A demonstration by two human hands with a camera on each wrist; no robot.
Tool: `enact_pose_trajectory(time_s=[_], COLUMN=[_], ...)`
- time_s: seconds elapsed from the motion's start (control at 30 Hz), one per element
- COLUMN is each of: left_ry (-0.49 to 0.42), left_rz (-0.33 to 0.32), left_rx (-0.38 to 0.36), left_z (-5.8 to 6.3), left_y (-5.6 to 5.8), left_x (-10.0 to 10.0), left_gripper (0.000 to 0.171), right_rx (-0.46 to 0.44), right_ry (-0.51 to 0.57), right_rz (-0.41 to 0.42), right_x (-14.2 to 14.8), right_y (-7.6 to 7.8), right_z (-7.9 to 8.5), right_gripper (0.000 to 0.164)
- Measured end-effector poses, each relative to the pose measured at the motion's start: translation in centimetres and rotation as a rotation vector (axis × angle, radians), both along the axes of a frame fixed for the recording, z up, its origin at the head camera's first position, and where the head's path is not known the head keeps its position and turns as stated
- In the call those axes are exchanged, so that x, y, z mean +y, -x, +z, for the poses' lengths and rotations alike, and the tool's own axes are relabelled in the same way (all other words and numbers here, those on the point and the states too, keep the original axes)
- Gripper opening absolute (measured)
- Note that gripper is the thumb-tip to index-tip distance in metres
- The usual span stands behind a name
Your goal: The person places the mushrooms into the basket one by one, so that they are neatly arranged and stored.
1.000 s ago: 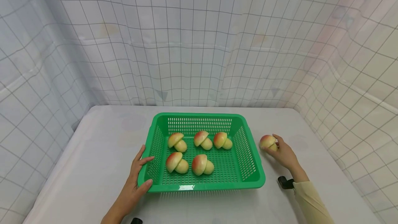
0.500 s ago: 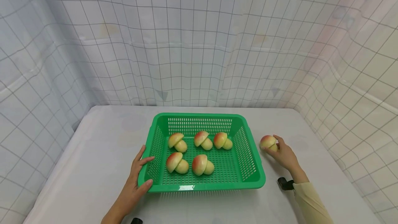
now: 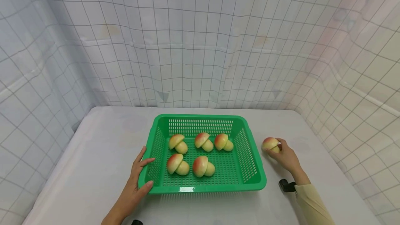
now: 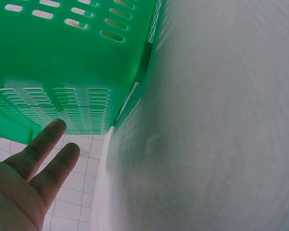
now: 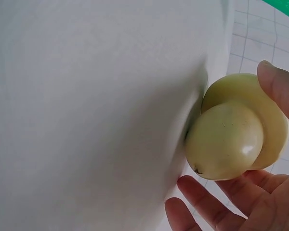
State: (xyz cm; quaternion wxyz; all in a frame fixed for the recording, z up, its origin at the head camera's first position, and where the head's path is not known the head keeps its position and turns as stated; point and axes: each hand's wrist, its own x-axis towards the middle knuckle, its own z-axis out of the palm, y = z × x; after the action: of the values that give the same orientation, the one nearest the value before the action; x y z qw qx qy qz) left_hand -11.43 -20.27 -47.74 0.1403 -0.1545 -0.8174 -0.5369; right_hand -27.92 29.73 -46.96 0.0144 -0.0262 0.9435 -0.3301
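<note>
In the head view, my left hand (image 3: pixel 135 183) rests at the left side of a green plastic basket (image 3: pixel 206 188), thumb and one finger over its rim. The left wrist view shows other fingers (image 4: pixel 62 166) stretched out beside the slotted wall. Several model mushrooms, with red-and-yellow caps and pale yellow stems, lie inside the basket, among them one mushroom (image 3: pixel 200 166) at the front. To the basket's right, my right hand (image 3: pixel 285 155) holds another mushroom (image 3: pixel 269 143) between thumb and fingers. Its rounded stem end faces the right wrist camera, close to the table surface.
A white cloth covers the table (image 3: pixel 103 141). White curtains (image 3: pixel 200 44) with a dark grid pattern hang behind and on both sides. A black wrist camera (image 3: pixel 286 185) sits below my right hand.
Hardly anything differs. The right hand and its mushroom sit very slightly lower in the head view, and the whole scene has shifted a touch downward. The left hand stays at the basket.
</note>
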Motion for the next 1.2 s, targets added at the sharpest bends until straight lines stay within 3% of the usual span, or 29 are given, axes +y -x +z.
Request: enact_pose_trajectory(time_s=[0.8,1.2], left_ry=[-0.001,-0.001], left_rz=[-0.009,-0.001], left_rx=[0.001,-0.007], left_z=[-0.1,0.1], left_y=[0.1,0.1], left_x=[-0.1,0.0], left_gripper=[0.058,0.057], right_rx=[0.11,0.159], right_ry=[-0.015,0.02], right_rz=[-0.043,-0.087], right_x=[0.0,-0.6], right_y=[0.2,-0.2], right_z=[0.7,2.2], right_gripper=[0.081,0.081])
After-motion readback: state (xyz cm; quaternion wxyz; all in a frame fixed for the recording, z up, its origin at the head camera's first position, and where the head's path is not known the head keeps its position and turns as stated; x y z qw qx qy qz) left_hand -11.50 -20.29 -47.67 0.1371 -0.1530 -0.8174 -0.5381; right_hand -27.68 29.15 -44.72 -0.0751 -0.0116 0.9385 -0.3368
